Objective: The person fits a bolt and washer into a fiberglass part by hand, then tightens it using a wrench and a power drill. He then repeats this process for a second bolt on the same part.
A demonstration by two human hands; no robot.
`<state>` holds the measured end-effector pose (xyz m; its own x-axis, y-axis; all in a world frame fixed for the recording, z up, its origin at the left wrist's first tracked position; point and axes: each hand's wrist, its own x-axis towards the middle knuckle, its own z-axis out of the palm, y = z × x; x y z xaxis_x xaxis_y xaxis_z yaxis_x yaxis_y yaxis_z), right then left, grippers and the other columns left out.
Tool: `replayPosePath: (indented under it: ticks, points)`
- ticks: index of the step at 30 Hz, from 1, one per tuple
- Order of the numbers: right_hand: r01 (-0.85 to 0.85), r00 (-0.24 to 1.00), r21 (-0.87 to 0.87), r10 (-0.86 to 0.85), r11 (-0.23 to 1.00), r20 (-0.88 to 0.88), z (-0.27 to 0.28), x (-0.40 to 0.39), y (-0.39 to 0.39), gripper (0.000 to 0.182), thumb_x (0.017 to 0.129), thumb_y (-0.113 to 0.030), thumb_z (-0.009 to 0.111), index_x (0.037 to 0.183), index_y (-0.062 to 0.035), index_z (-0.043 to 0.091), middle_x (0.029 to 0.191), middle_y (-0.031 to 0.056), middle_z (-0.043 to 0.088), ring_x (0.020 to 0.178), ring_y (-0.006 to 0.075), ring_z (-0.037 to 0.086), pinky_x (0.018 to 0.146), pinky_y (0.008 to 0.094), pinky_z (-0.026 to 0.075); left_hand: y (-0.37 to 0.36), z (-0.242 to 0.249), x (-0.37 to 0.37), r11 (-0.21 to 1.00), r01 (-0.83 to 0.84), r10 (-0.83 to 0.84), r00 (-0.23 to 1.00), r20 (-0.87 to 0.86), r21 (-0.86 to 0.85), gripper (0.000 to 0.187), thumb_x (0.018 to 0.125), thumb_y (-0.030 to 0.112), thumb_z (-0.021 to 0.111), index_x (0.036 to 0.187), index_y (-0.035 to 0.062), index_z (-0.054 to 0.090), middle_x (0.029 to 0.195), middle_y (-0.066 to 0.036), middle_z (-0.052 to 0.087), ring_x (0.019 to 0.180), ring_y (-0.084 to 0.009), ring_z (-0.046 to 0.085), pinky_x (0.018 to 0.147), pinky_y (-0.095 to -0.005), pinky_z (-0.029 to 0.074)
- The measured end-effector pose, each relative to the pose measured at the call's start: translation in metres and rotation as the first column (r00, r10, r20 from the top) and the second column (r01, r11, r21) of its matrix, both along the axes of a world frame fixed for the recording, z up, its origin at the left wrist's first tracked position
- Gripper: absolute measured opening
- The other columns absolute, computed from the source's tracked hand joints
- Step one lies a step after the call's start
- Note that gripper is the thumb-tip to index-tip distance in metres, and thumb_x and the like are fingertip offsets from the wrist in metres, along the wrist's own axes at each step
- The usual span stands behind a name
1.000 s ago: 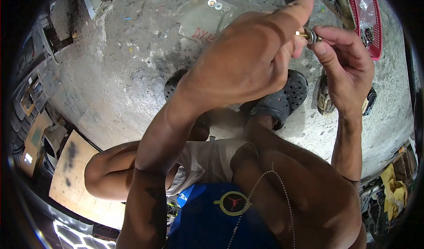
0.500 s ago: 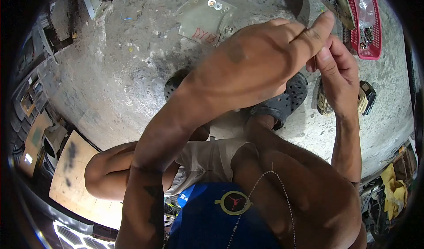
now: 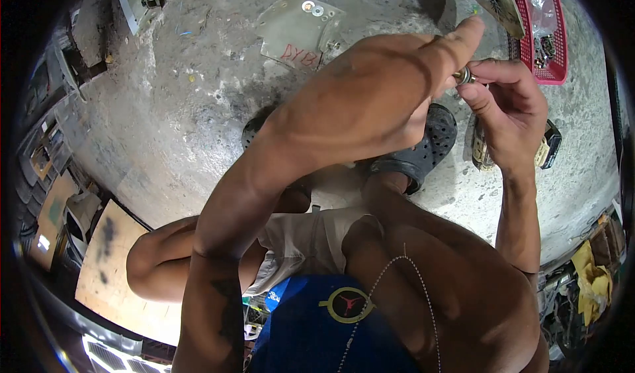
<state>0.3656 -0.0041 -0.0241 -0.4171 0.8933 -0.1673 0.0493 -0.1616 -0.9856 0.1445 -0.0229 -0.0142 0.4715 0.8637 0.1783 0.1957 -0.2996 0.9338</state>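
Note:
A small metal bolt with washers shows between my two hands. The thumb and index finger of my right hand pinch it from the right. My left hand reaches across from the left and meets the bolt's other end; its index finger points up and its other fingers are curled, partly hidden behind the hand. On the floor beyond my left forearm lies a flat plate with red lettering and two washers on it.
A pink basket with a plastic bag and small hardware stands at the upper right. Beside my right wrist are tool batteries. A dark clog is under my hands. A wooden board lies at lower left.
My right hand has shifted slightly down and its fingers have opened out around the bolt, which now shows. My left hand has moved a little left. The whole view has shifted slightly.

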Motion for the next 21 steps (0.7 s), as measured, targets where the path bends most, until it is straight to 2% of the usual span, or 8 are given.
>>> replayPosePath:
  ticks: [3, 6, 11, 13, 15, 18, 20, 21]
  points:
    - [0.002, 1.000, -0.036, -0.003, 0.999, -0.018, 0.002, 0.002, 0.001, 0.023, 0.082, 0.004, 0.072, 0.104, 0.0019, 0.065, 0.097, 0.0069, 0.067, 0.088, 0.0104, 0.061, 0.082, 0.0244, 0.049, 0.001, 0.000, 0.003, 1.000, -0.010, 0.010, 0.998, -0.064, 0.009, 0.074, 0.069, -0.004, 0.067, 0.137, -0.0141, 0.038, 0.071, -0.011, 0.051, 0.070, -0.0207, 0.056, 0.069, -0.0337, 0.051]
    - [-0.031, 1.000, -0.030, 0.031, 0.999, -0.004, 0.001, 0.006, 0.003, 0.023, 0.083, 0.003, 0.072, 0.104, 0.0021, 0.065, 0.096, 0.0070, 0.068, 0.088, 0.0105, 0.062, 0.082, 0.0243, 0.050, 0.001, 0.000, 0.004, 0.996, -0.050, 0.050, 0.999, 0.008, 0.071, 0.075, 0.069, -0.004, 0.067, 0.137, -0.0135, 0.038, 0.072, -0.011, 0.052, 0.071, -0.0224, 0.057, 0.070, -0.0344, 0.052]
    - [-0.036, 0.999, -0.069, 0.034, 0.997, -0.030, 0.000, 0.005, 0.001, 0.019, 0.085, 0.000, 0.071, 0.103, 0.0024, 0.065, 0.094, 0.0076, 0.068, 0.085, 0.0109, 0.063, 0.079, 0.0244, 0.051, 0.004, 0.010, 0.001, 0.992, 0.028, -0.005, 0.982, -0.188, 0.120, 0.075, 0.070, -0.003, 0.069, 0.138, -0.0119, 0.037, 0.077, -0.013, 0.056, 0.080, -0.0265, 0.059, 0.077, -0.0353, 0.051]
    - [-0.031, 0.994, -0.183, 0.011, 0.983, -0.113, -0.005, 0.006, -0.002, 0.015, 0.089, -0.005, 0.068, 0.102, 0.0024, 0.065, 0.093, 0.0080, 0.068, 0.081, 0.0108, 0.063, 0.075, 0.0239, 0.051, 0.002, 0.004, 0.004, 0.996, 0.032, -0.020, 0.989, -0.150, 0.082, 0.076, 0.070, -0.002, 0.069, 0.138, -0.0118, 0.037, 0.079, -0.013, 0.057, 0.081, -0.0265, 0.060, 0.078, -0.0353, 0.051]
    - [-0.063, 0.990, -0.206, 0.035, 0.976, -0.138, -0.006, 0.008, -0.002, 0.014, 0.090, -0.008, 0.067, 0.100, 0.0021, 0.064, 0.091, 0.0072, 0.068, 0.080, 0.0104, 0.062, 0.074, 0.0236, 0.051, 0.002, -0.001, 0.006, 0.998, 0.037, -0.032, 0.993, -0.112, 0.044, 0.076, 0.070, -0.001, 0.069, 0.138, -0.0117, 0.037, 0.081, -0.013, 0.057, 0.082, -0.0265, 0.060, 0.079, -0.0353, 0.051]
    - [-0.122, 0.979, -0.256, 0.075, 0.959, -0.188, -0.006, 0.010, -0.001, 0.015, 0.093, -0.012, 0.066, 0.098, 0.0013, 0.063, 0.088, 0.0053, 0.066, 0.077, 0.0097, 0.061, 0.072, 0.0230, 0.050, 0.002, 0.001, 0.009, 0.992, 0.006, -0.001, 0.999, -0.040, 0.127, 0.072, 0.071, -0.001, 0.069, 0.137, -0.0114, 0.040, 0.087, -0.013, 0.060, 0.084, -0.0261, 0.061, 0.080, -0.0353, 0.052]
    - [-0.149, 0.973, -0.281, 0.090, 0.948, -0.213, -0.006, 0.009, -0.002, 0.015, 0.093, -0.014, 0.065, 0.096, 0.0009, 0.062, 0.086, 0.0042, 0.065, 0.077, 0.0093, 0.060, 0.072, 0.0228, 0.050, 0.002, 0.012, 0.013, 0.981, 0.023, 0.042, 0.944, -0.328, 0.192, 0.071, 0.071, 0.000, 0.070, 0.135, -0.0114, 0.042, 0.091, -0.012, 0.063, 0.087, -0.0251, 0.063, 0.080, -0.0344, 0.053]
    - [-0.109, 0.982, -0.273, 0.061, 0.956, -0.179, -0.005, 0.006, -0.003, 0.016, 0.094, -0.015, 0.065, 0.095, 0.0005, 0.062, 0.085, 0.0033, 0.063, 0.076, 0.0091, 0.059, 0.071, 0.0227, 0.049, 0.002, 0.010, 0.014, 0.981, 0.022, 0.042, 0.944, -0.328, 0.192, 0.071, 0.071, 0.000, 0.070, 0.135, -0.0114, 0.042, 0.091, -0.012, 0.063, 0.087, -0.0251, 0.063, 0.080, -0.0344, 0.053]
